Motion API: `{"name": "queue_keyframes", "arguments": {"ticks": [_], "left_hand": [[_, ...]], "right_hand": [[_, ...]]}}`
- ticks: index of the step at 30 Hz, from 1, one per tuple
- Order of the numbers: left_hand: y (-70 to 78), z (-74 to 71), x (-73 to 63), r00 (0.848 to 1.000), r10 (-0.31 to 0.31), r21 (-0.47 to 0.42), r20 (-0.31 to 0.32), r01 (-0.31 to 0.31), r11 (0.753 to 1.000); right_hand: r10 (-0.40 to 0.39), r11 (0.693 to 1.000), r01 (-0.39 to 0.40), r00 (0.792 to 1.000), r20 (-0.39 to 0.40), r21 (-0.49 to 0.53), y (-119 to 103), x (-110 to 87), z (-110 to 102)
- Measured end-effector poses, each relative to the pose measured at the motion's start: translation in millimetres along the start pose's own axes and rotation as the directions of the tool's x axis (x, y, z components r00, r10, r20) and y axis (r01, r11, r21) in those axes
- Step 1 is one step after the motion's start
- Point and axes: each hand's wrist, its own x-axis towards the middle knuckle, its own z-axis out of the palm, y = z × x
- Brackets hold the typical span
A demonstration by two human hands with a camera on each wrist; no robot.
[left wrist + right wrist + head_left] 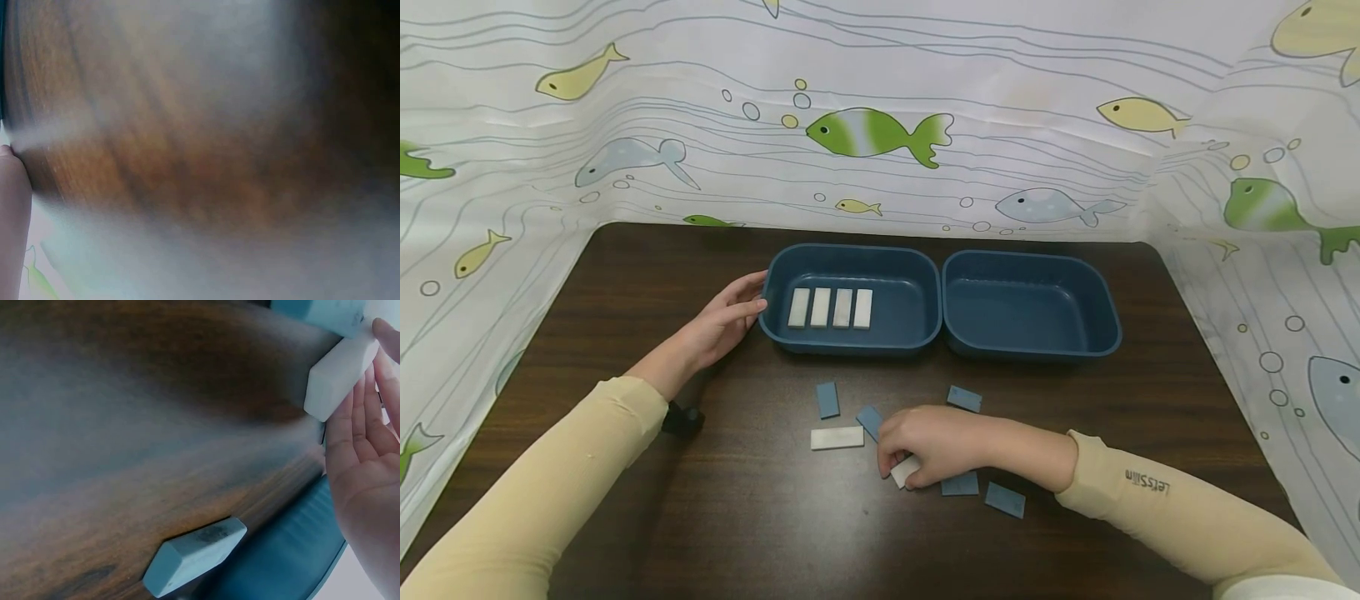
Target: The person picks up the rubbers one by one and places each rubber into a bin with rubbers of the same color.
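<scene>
My left hand (722, 325) rests against the left end of the left blue plastic bin (850, 343), thumb at the rim and fingers fairly straight along the outer wall. Several white blocks (821, 308) stand in a row inside that bin. Over the table, my right hand (936, 442) pinches a white block (340, 378) between thumb and fingers. Just left of it lie another white block (837, 438) and a blue block (869, 422), partly covered by the hand. The left wrist view shows mostly blurred table and a bit of the left hand (12, 219).
A second blue bin (1030, 346) stands right beside the first. More blue blocks lie scattered around the right hand, including one behind the wrist (964, 398) and one at front right (1005, 500). A fish-printed curtain (880, 75) borders the dark wooden table (737, 517).
</scene>
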Motion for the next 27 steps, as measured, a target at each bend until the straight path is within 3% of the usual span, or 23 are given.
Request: {"name": "queue_keyframes", "arguments": {"ticks": [27], "left_hand": [[2.2,1.0,-1.1,1.000,0.009,-0.015,0.001,-0.009,1.000]], "right_hand": [[0.008,0.994,0.003,0.995,-0.103,0.105,7.0,-6.9,-21.1]]}}
